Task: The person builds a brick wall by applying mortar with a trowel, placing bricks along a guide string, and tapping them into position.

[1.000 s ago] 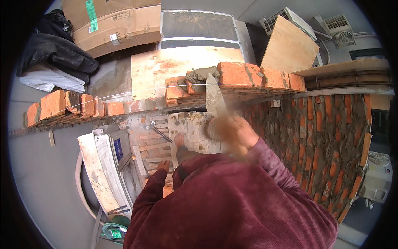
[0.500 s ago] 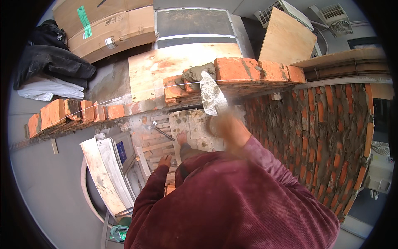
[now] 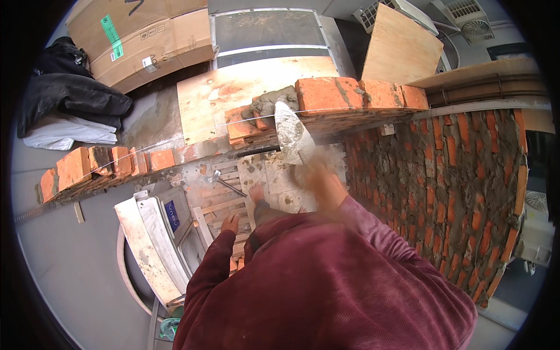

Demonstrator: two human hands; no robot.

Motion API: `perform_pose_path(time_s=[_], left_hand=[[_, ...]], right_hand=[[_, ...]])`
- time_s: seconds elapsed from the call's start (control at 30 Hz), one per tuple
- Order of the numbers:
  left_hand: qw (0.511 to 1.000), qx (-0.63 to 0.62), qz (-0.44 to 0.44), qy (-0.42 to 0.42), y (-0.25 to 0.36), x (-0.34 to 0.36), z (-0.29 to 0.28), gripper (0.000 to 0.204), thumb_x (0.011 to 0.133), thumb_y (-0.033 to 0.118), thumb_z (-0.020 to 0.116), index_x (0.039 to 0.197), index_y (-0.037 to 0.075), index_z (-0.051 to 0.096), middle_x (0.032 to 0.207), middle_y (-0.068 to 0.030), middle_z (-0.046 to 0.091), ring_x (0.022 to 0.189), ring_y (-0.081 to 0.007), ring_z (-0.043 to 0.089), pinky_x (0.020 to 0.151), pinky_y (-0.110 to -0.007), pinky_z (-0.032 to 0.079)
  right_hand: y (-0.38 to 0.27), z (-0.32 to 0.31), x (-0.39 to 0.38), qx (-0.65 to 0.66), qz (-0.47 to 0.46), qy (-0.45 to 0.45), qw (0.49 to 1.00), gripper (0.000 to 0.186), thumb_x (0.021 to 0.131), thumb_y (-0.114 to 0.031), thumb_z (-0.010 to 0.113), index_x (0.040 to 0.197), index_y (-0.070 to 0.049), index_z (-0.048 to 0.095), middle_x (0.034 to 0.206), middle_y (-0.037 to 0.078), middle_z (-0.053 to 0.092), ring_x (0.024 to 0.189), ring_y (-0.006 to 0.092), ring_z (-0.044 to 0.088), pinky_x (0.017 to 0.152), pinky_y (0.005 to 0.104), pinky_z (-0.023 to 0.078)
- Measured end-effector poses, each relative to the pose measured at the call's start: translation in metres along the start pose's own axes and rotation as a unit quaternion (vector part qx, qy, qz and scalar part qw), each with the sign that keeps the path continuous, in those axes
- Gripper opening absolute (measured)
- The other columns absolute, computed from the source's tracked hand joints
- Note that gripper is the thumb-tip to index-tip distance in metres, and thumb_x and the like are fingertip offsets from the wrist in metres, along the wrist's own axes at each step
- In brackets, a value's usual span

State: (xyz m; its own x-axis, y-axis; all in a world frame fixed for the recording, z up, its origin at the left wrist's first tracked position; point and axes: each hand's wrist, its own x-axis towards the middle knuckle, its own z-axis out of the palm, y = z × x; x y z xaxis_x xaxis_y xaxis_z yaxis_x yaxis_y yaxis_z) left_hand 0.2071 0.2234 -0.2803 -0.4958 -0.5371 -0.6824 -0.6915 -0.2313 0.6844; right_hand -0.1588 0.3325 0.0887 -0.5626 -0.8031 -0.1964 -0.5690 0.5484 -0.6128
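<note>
My right hand [image 3: 321, 178], blurred by motion, is closed round the handle of a trowel [image 3: 293, 135] whose blade is smeared with wet mortar. The blade's tip points away from me and reaches the grey mortar [image 3: 273, 101] heaped on the stepped end of a low brick wall [image 3: 329, 94]. Whether the tip touches the mortar I cannot tell. A thin string [image 3: 204, 126] runs taut along the wall's top. Down at my side hangs my left hand [image 3: 230, 223], empty, its fingers loosely apart.
Beyond the wall lie a plywood sheet [image 3: 233, 87], a large cardboard box [image 3: 157, 52] and dark clothes [image 3: 87, 96]. To the right rises another brick wall [image 3: 431, 192]. A hammer [image 3: 229, 184] lies near wooden slats by my bare foot [image 3: 256, 192]. Panels [image 3: 157, 233] lean at left.
The trowel and my right hand have shifted slightly left along with the whole view. The blade stays by the mortar heap; my left hand hardly moves.
</note>
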Motion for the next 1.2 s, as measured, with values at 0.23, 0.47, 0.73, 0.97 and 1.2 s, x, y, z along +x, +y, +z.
perform_pose_path(time_s=[0.23, 0.47, 0.73, 0.97, 1.2], left_hand=[[0.994, 0.112, -0.001, -0.005, 0.039, -0.028, -0.027, 0.053, 0.091, 0.048, 0.053, 0.115, 0.003, 0.066, 0.111, -0.0253, 0.066, 0.110, -0.0401, 0.060, 0.095, -0.043, 0.045], [0.994, 0.112, 0.004, 0.005, 0.036, -0.028, -0.033, 0.056, 0.090, 0.051, 0.052, 0.116, 0.003, 0.065, 0.110, -0.0249, 0.066, 0.110, -0.0399, 0.060, 0.095, -0.044, 0.045], [0.998, -0.004, -0.058, -0.008, 0.044, -0.048, -0.043, 0.053, 0.092, 0.044, 0.057, 0.124, 0.003, 0.060, 0.103, -0.0159, 0.067, 0.089, -0.0259, 0.064, 0.077, -0.035, 0.049], [0.995, 0.014, -0.083, 0.049, -0.019, -0.056, -0.043, 0.050, 0.091, 0.044, 0.053, 0.113, 0.001, 0.066, 0.106, -0.0222, 0.068, 0.103, -0.0356, 0.064, 0.089, -0.042, 0.048], [0.993, -0.004, -0.111, -0.044, -0.020, -0.058, 0.020, 0.062, 0.090, 0.053, 0.051, 0.120, 0.000, 0.064, 0.118, -0.0236, 0.064, 0.114, -0.0361, 0.059, 0.097, -0.041, 0.044]], right_hand=[[-0.059, -0.017, 0.011, 0.294, 0.274, -0.094, 0.911, 0.036, 0.099, -0.030, 0.046, 0.092, 0.005, 0.049, 0.079, 0.029, 0.057, 0.080, 0.0492, 0.057, 0.068, 0.0510, 0.043], [0.018, 0.030, -0.004, 0.023, 0.065, 0.002, 0.998, 0.037, 0.099, -0.032, 0.045, 0.103, 0.005, 0.050, 0.093, 0.031, 0.059, 0.088, 0.0493, 0.058, 0.076, 0.0540, 0.045], [0.122, 0.075, 0.049, -0.096, 0.094, -0.008, 0.991, 0.033, 0.096, -0.029, 0.053, 0.112, 0.000, 0.049, 0.101, 0.026, 0.060, 0.089, 0.0457, 0.060, 0.078, 0.0501, 0.049], [0.098, -0.067, -0.016, -0.228, -0.048, 0.066, 0.970, 0.028, 0.087, -0.021, 0.064, 0.111, -0.008, 0.054, 0.092, 0.013, 0.061, 0.079, 0.0349, 0.063, 0.069, 0.0448, 0.051], [-0.058, -0.180, 0.095, -0.482, -0.282, 0.161, 0.814, 0.056, 0.084, -0.013, 0.060, 0.139, -0.016, 0.049, 0.094, 0.004, 0.054, 0.087, 0.0215, 0.055, 0.075, 0.0362, 0.044]])
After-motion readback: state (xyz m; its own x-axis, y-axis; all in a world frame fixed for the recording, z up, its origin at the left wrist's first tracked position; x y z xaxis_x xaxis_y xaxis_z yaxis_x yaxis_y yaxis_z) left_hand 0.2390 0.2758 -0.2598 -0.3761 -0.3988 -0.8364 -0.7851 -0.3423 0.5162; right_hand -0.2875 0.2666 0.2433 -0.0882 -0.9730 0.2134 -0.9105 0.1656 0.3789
